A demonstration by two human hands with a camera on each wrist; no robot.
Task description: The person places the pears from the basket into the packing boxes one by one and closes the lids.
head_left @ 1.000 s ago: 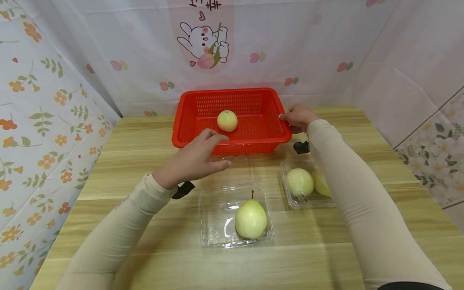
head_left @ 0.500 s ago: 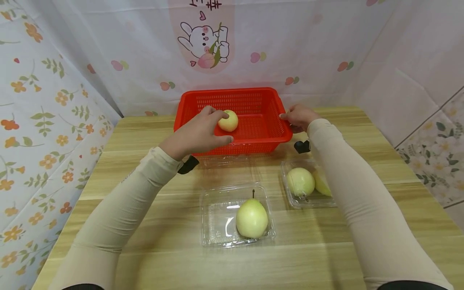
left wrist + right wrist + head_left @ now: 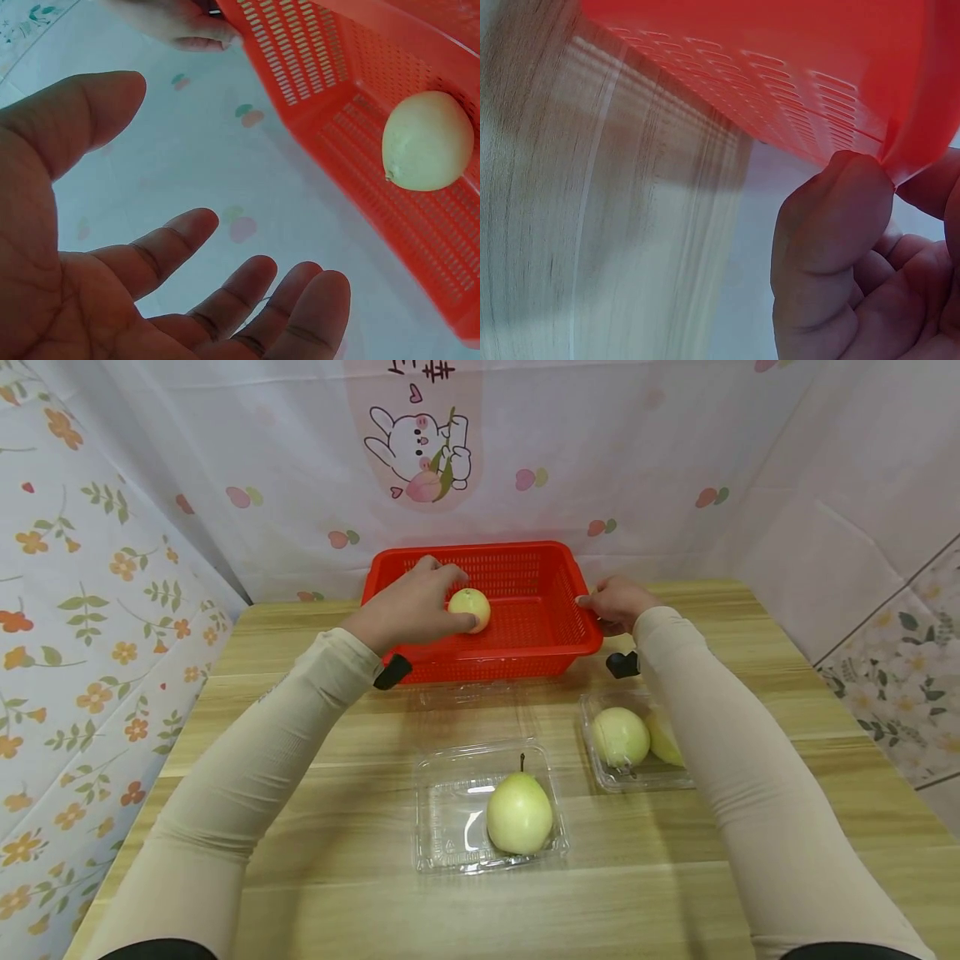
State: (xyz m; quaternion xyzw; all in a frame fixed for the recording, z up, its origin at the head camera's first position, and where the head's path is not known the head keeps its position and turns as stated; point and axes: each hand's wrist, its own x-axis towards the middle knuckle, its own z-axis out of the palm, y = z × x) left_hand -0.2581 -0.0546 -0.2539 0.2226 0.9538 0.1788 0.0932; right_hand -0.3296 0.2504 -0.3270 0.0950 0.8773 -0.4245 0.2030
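Observation:
A red plastic basket (image 3: 517, 667) stands at the back of the table with one pale yellow pear (image 3: 468, 602) inside. My left hand (image 3: 411, 607) reaches over the basket's left part, its thumb overlapping the pear in the head view. In the left wrist view its fingers are spread and bent a little, with nothing between them, and the pear (image 3: 427, 142) lies beyond. At the basket's right end, my right hand (image 3: 621, 602) pinches the rim between thumb and fingers; the right wrist view shows this grip from below, with the thumb and fingers (image 3: 832, 225) at the red edge.
In front of the basket lies an opened clear plastic box (image 3: 450, 818) holding one stemmed pear (image 3: 519, 814). Another clear box (image 3: 611, 781) on the right contains pears (image 3: 621, 737), partly hidden by my right sleeve. A printed cloth (image 3: 637, 460) hangs behind the table.
My left hand has moved forward and up from above the opened box's lid to over the basket, beside the pear. The right hand keeps its hold on the rim.

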